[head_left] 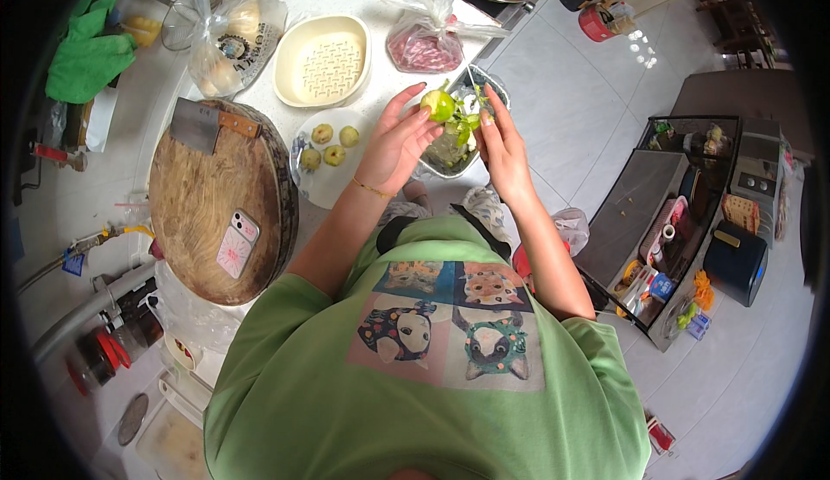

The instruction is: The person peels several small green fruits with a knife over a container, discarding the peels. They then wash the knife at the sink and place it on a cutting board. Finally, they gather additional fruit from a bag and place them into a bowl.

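Observation:
Above a lined bin (451, 170), my left hand (400, 138) holds a round green fruit (441, 105) between thumb and fingers; part of its surface is pale, as if peeled. Close by on the right, my right hand (503, 147) has thumb and fingers drawn together at some green leafy pieces (468, 123). The two hands are a little apart, with the greenery between them. To the left of my left hand, a white plate (324, 188) carries several round, yellowish-green peeled fruits (333, 155) with browned spots. Fruit kind is unclear.
A cream basket (322, 95), bagged meat (424, 52) and another plastic bag (233, 43) stand on the counter. Left lies a round wooden board (216, 229) with a cleaver (197, 125) and a phone (238, 244). A black-framed rack (666, 220) stands at right.

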A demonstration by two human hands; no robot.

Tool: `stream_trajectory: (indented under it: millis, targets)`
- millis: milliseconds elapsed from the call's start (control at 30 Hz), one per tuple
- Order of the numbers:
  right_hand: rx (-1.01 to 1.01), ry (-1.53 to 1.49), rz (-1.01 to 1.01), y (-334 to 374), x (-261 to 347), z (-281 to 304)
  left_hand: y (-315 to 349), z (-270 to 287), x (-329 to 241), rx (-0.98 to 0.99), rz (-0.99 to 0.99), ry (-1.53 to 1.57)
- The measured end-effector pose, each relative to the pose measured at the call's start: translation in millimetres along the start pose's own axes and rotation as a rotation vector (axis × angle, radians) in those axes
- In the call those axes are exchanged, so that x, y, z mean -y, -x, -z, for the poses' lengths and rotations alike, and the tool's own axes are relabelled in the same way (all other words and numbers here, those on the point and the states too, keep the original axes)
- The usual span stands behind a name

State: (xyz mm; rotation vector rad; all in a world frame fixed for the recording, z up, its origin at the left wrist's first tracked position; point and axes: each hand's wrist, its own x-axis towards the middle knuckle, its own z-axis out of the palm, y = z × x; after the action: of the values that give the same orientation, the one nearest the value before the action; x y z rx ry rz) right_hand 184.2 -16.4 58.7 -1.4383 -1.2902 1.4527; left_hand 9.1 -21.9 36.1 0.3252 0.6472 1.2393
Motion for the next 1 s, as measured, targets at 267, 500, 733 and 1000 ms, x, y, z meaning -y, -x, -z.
stream_trajectory:
  millis: [267, 500, 733, 1000]
  targets:
    - [0.112, 0.381, 0.292, 22, 13, -11, 0, -12, 2, -0.174, -0.18, -0.12]
    - [0.098, 0.446, 0.287, 22, 18, -13, 4, -20, 0, -0.151, -0.233, -0.194]
    - [0.053, 0.481, 0.296, 24, 19, -17, 2, -17, 5, -0.174, -0.306, -0.281]
    - [0.005, 0.543, 0.329, 23, 19, -25, 2, -13, 8, -0.144, -0.358, -0.383]
